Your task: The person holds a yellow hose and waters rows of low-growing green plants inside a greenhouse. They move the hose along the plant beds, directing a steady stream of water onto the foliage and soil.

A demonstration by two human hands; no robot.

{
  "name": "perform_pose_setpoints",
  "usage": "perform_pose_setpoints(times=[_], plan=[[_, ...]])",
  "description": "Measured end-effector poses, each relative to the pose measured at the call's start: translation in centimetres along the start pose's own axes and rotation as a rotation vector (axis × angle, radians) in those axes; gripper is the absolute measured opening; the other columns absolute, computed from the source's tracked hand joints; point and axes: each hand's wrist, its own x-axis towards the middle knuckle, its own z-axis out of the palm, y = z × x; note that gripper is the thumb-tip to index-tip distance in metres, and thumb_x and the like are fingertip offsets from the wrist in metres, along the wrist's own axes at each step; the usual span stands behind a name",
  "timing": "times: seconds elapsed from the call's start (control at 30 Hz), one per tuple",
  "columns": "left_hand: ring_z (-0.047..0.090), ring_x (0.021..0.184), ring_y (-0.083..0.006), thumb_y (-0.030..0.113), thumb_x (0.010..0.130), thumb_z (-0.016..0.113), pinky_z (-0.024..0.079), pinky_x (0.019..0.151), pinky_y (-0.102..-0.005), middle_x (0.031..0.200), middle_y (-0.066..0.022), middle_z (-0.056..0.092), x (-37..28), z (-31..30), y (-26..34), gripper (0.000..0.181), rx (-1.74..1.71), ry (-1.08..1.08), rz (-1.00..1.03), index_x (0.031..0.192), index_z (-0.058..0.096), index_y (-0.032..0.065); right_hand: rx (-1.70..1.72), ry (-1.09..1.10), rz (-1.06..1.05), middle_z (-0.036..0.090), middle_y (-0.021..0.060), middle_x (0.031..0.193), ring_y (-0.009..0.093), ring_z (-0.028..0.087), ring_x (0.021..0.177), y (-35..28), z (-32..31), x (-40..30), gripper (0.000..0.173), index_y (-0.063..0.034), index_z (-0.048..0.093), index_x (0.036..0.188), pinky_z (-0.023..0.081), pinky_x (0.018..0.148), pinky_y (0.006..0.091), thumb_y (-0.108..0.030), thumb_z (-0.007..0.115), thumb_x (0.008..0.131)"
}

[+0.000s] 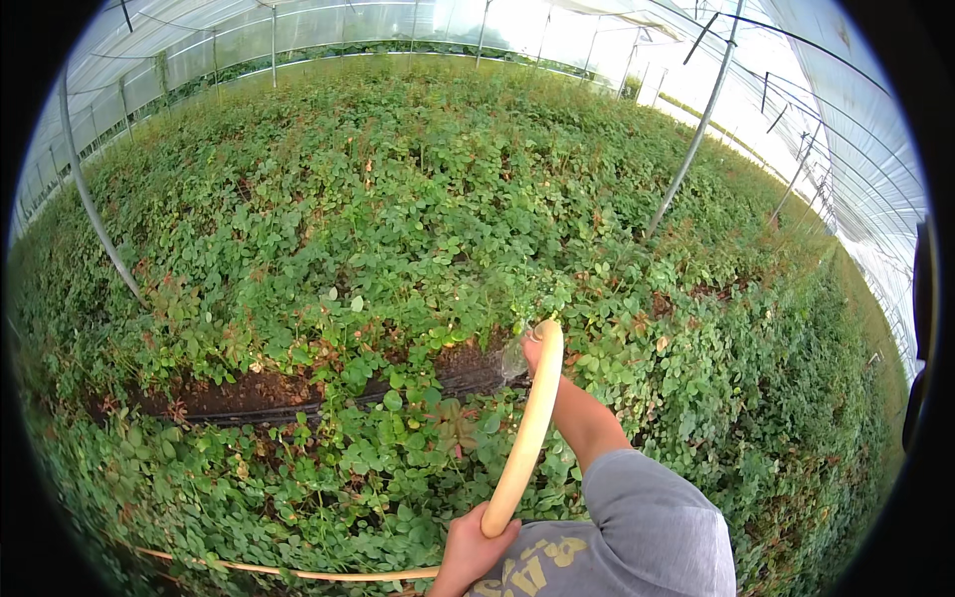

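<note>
A thick pale yellow hose (530,440) arches up from my left hand and bends over at its far end. My left hand (474,543) is closed around it close to my shirt, at the bottom of the view. Stretched out ahead, my right hand (532,351) is at the hose's far end, partly hidden behind the bend; its fingers cannot be made out fully. Water (513,360) splashes beside that hand, over leafy green plants (462,298). More of the hose (336,575) trails off low on the left through the foliage.
Dense rose-like bushes (373,186) surround me. A strip of bare brown soil (239,394) with dark tubing (283,413) crosses in front. Metal poles stand at the left (93,201) and right (694,142), under a plastic tunnel cover (843,97).
</note>
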Motion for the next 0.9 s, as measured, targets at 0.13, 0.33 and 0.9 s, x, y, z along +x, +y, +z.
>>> perform_pose_setpoints(times=[0.13, 0.33, 0.9], plan=[[0.063, 0.062, -0.0174, 0.019, 0.075, 0.073, 0.049, 0.06, -0.0331, 0.075, -0.0114, 0.067, 1.1, 3.4, 2.3, 0.031, 0.013, -0.067, -0.042, 0.098, 0.063, 0.0005, 0.326, 0.099, -0.286, 0.058, 0.0061, 0.087, 0.019, 0.056, 0.077, 0.6, 1.2, -2.0, 0.025, -0.0063, 0.054, 0.103, 0.047, 0.071, 0.0358, -0.011, 0.063, 0.08], [0.06, 0.063, -0.0161, 0.015, 0.076, 0.072, 0.049, 0.06, -0.0333, 0.071, -0.0088, 0.064, 2.9, 8.4, 4.2, 0.028, 0.149, -0.029, -0.025, 0.098, 0.063, 0.0006, 0.757, -0.48, 0.223, 0.053, 0.0032, 0.1, 0.018, 0.055, 0.095, -0.7, 8.0, -2.8, 0.025, -0.0091, 0.05, 0.106, 0.048, 0.087, 0.0361, -0.013, 0.063, 0.084], [0.057, 0.073, -0.0129, 0.01, 0.078, 0.068, 0.048, 0.067, -0.0311, 0.079, -0.006, 0.064, 2.7, 10.3, 5.0, 0.025, -0.059, 0.004, -0.16, 0.099, 0.062, -0.0014, 0.524, -0.181, -0.04, 0.06, 0.0058, 0.074, 0.018, 0.057, 0.068, 4.0, 7.1, 1.3, 0.01, -0.0045, 0.059, 0.083, 0.044, 0.06, 0.0336, -0.01, 0.065, 0.078]])
